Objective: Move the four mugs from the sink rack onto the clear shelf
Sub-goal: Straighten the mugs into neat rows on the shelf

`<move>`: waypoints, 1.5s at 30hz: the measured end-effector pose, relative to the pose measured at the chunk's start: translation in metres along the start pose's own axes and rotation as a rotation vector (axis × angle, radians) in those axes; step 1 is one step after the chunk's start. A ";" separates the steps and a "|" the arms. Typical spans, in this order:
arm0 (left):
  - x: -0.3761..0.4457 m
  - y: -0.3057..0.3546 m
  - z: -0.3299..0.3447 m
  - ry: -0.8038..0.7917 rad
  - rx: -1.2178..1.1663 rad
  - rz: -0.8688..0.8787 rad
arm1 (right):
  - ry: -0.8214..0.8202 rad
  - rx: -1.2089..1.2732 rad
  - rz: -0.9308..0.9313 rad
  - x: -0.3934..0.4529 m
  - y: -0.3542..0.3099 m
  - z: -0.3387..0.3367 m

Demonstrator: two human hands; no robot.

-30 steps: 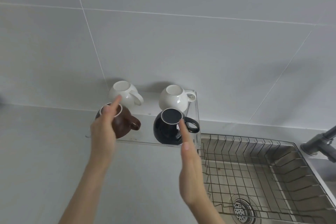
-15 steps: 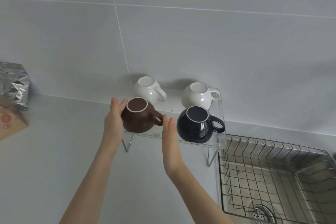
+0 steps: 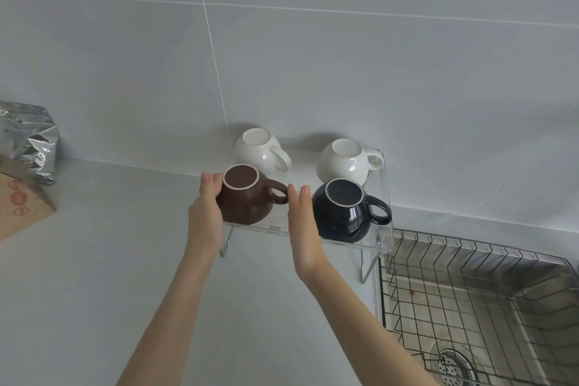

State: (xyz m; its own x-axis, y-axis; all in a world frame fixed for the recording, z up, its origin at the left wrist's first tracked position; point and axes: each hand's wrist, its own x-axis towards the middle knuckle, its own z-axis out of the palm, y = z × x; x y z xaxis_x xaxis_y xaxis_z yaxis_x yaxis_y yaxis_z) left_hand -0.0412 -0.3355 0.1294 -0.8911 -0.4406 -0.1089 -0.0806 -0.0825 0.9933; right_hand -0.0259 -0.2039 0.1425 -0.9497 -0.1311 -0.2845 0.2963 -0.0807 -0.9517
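Several mugs stand upside down on the clear shelf (image 3: 383, 197) against the wall. Two white mugs (image 3: 260, 152) (image 3: 343, 163) are at the back. A brown mug (image 3: 244, 200) is front left and a black mug (image 3: 341, 213) front right. My left hand (image 3: 205, 213) lies flat against the brown mug's left side. My right hand (image 3: 302, 229) is upright with fingers straight, between the brown mug's handle and the black mug, touching or nearly touching the black one. Neither hand grips anything.
The wire sink rack (image 3: 470, 301) sits in the steel sink at the lower right, holding no mugs, with the drain (image 3: 451, 367) below. A silver foil bag (image 3: 29, 141) and a cardboard box (image 3: 22, 207) stand at the left on the grey counter.
My right hand moved from the black mug's handle side to the gap between the two front mugs. My left hand slid from the brown mug's top to its left side. The view shifted left.
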 end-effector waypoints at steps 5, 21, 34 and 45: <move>0.007 0.001 -0.006 -0.024 0.054 0.006 | -0.031 0.036 -0.029 0.010 0.003 -0.006; 0.103 0.043 0.025 -0.289 0.309 -0.048 | 0.070 0.085 0.094 0.070 -0.039 0.014; 0.100 0.029 0.020 -0.322 0.250 -0.068 | 0.046 0.090 0.144 0.077 -0.050 0.007; 0.096 0.036 0.024 -0.274 0.366 -0.059 | 0.067 0.136 0.095 0.075 -0.056 0.009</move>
State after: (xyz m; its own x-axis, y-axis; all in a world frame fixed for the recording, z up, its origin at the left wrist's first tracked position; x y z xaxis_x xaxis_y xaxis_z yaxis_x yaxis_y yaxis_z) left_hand -0.1404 -0.3594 0.1561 -0.9613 -0.1882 -0.2010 -0.2438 0.2425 0.9390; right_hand -0.1127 -0.2183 0.1756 -0.9202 -0.0782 -0.3835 0.3913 -0.2045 -0.8973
